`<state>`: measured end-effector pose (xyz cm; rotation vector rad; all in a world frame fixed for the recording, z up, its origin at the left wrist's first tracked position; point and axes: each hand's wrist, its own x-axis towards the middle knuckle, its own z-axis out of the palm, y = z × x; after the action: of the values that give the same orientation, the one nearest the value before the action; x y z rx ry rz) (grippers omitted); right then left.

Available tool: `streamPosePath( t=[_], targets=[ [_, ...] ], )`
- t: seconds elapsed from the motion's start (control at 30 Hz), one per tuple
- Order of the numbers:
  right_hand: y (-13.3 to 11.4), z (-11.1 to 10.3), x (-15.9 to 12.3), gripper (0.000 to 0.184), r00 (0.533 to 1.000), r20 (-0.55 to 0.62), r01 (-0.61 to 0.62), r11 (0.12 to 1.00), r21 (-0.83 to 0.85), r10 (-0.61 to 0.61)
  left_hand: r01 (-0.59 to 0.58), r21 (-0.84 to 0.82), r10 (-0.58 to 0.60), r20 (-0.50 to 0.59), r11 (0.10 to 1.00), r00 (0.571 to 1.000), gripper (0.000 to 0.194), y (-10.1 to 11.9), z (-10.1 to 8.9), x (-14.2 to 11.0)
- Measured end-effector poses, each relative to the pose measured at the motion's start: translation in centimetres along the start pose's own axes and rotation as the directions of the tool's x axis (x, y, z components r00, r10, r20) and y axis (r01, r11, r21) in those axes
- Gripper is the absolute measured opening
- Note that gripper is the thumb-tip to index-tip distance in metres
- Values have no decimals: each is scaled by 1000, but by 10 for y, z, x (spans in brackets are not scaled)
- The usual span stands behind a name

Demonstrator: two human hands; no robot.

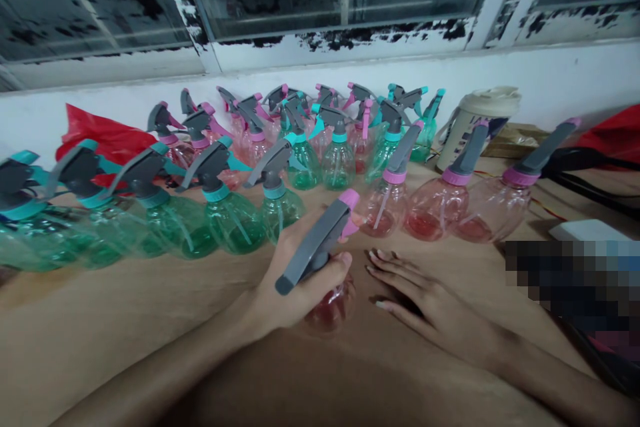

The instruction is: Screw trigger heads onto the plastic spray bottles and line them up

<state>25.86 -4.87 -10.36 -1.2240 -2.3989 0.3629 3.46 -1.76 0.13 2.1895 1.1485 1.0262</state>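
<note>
My left hand (295,273) is wrapped round the neck of a pink spray bottle (330,310) at the front middle of the table. The bottle's grey and pink trigger head (317,237) slants up to the right above my fingers, which hide its collar. To the right, my right hand (415,293) lies palm down on the tabletop with its fingers apart, holding nothing. Just beyond it stands a pink spray bottle (383,207), with two more pink ones to its right. Past my left hand is a green spray bottle (281,207), the end of a row of several green ones.
Several more pink and green spray bottles (340,160) crowd the back of the wooden table (125,320) along the wall. A lidded cup (473,123) stands behind the pink bottles. Red plastic (97,133) lies at the left, and a blurred-out object (590,293) is at the right.
</note>
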Motion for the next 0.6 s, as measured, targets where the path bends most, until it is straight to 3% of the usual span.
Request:
streamPosePath(
  t=[0.2,0.6],
  targets=[
    [0,0,0,50,1000,11,4,1000,1,-4,-45,8,45,-46,999,998,16,0,8,-1],
    [1,-1,1,50,999,40,3,1000,-31,-2,-38,-82,36,-23,996,999,26,1,10,1]
  ],
)
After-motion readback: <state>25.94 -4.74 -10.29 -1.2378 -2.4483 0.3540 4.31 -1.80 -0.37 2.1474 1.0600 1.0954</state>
